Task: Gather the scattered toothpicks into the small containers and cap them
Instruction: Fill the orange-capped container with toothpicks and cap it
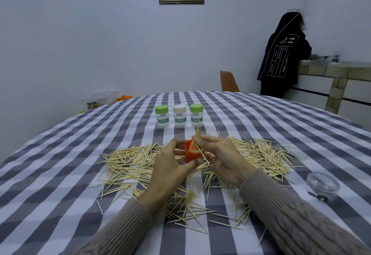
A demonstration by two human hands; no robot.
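Toothpicks mostly lie loose on the tabletop around the orange container, which I tilt in my left hand grip so the right hand pinch can feed its bunch in.

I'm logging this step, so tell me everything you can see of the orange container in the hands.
The orange container is a small, opaque, plastic-looking cup, uncapped and tilted, held above the scattered toothpicks. The left hand grips it; the right hand pinches a toothpick bundle that angles into its mouth.
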